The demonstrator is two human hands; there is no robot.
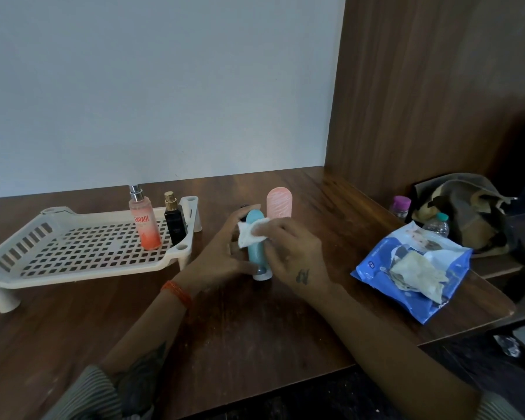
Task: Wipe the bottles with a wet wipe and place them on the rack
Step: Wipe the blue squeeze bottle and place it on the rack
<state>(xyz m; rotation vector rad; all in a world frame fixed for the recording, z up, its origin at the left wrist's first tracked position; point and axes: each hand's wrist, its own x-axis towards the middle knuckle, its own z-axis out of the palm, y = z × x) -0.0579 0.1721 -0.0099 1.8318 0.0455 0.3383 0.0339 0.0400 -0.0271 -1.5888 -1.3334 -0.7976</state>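
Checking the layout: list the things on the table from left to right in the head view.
rack → orange spray bottle → black perfume bottle → blue bottle → pink bottle → wet wipe pack → bag

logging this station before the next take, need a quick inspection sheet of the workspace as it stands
surface: dark wooden table, scuffed.
job's things: white rack at left holds an orange spray bottle and a black bottle, both upright. Blue bottle being wiped with a wet wipe; pink bottle stands behind it. Blue wipes pack lies open at right.
clutter: bag and two small capped bottles at far right.
grippers: left hand grips the blue bottle; right hand pinches the wipe.
cables: nothing seen.
surroundings: pale wall, wood panel.
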